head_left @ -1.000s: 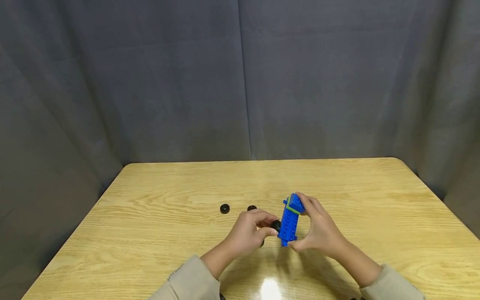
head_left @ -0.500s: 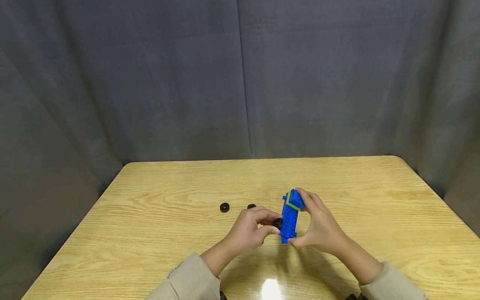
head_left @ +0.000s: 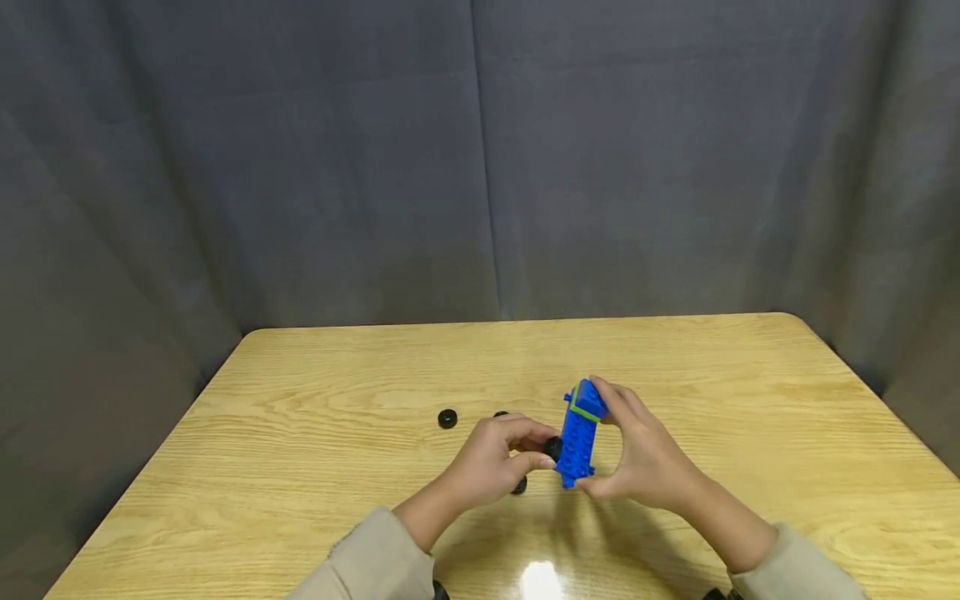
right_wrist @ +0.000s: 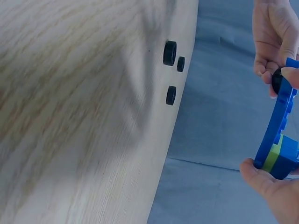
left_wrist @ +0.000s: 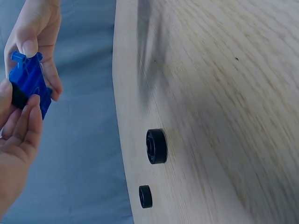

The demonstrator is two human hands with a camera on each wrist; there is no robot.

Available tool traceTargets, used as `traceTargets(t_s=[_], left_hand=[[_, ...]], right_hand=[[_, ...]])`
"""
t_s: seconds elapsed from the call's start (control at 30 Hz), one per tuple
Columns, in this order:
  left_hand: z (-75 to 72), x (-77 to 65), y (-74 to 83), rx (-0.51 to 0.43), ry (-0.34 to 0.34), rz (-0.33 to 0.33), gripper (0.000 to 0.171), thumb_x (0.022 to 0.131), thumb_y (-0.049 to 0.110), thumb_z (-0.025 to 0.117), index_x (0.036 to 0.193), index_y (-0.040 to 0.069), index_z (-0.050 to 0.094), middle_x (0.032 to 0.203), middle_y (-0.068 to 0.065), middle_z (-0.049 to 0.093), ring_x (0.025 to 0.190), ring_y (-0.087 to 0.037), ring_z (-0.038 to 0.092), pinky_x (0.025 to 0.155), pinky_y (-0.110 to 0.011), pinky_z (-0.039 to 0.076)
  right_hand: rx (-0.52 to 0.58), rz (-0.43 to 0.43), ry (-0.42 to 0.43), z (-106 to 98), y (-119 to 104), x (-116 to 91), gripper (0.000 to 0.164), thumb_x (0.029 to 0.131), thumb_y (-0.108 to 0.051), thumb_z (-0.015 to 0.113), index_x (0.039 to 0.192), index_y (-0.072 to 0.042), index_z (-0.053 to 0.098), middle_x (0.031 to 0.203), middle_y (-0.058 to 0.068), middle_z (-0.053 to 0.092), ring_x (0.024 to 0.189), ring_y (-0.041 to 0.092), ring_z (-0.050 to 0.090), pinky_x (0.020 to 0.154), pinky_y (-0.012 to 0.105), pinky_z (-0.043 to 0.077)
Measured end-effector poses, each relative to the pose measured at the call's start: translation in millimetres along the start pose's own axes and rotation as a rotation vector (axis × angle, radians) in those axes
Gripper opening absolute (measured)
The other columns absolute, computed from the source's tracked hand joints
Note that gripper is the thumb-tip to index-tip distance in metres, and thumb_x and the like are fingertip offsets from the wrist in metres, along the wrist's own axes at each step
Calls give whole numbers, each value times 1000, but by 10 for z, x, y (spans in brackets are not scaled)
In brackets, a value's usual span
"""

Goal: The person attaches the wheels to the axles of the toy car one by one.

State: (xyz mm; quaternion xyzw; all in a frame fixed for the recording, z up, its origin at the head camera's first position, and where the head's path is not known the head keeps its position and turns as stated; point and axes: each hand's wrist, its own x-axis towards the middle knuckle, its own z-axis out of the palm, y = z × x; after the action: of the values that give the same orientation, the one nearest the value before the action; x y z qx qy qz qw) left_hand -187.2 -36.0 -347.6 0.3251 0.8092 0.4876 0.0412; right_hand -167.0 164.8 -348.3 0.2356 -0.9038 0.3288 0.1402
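Note:
My right hand (head_left: 637,454) grips a blue toy-brick car base (head_left: 577,442) by its two ends, above the table. Studs run along the base, and a lime green layer (right_wrist: 272,157) with a blue sloped brick (right_wrist: 285,161) sits at its far end. With thumb and fingers, my left hand (head_left: 498,458) pinches a black toy wheel (head_left: 552,448) at the left side of the base, near its close end. In the left wrist view the fingers partly cover this wheel (left_wrist: 18,96). Small blue axle pegs stick out from the base.
Three more black wheels lie on the wooden table (head_left: 337,500): one to the left (head_left: 447,418), another wheel (head_left: 501,413) partly behind my left hand, and a third wheel (head_left: 519,485) below it. A grey curtain (head_left: 360,167) hangs behind the table.
The car base has shifted slightly up and away. The wheel in my left hand moved right toward the base, then slightly back left. Both hands keep their holds.

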Motion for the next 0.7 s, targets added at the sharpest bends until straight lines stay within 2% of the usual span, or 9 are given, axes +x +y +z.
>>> traceTargets(t_s=[0.2,0.37,0.53,0.7], left_hand=[[-37,-9,-25,-28,-1,-8,25,78,12,63,102,6,62,89,2,58,78,-7,57,68,-21,45],[-76,-30,-49,-79,-1,-16,26,77,8,64,103,3,61,92,-1,58,79,-9,58,67,-21,46],[-124,-85,86,-133,-12,-45,26,77,2,62,102,-2,60,92,-7,57,80,-13,58,66,-21,46],[-166,-116,164,-139,-24,-75,26,78,2,62,103,-3,59,95,-9,58,81,-13,58,66,-20,47]], right_hand=[[51,-20,-25,21,35,39,105,51,-23,81,134,-2,20,124,17,33,101,31,47,80,43,43],[89,-20,-45,61,36,56,105,52,-19,81,134,-1,18,127,18,30,109,33,42,86,40,39],[94,-1,-65,79,28,51,105,53,-20,81,134,-2,17,127,17,30,110,34,41,86,42,39],[77,4,-76,90,18,54,104,54,-22,80,135,-4,17,128,17,30,109,35,42,84,45,39]])
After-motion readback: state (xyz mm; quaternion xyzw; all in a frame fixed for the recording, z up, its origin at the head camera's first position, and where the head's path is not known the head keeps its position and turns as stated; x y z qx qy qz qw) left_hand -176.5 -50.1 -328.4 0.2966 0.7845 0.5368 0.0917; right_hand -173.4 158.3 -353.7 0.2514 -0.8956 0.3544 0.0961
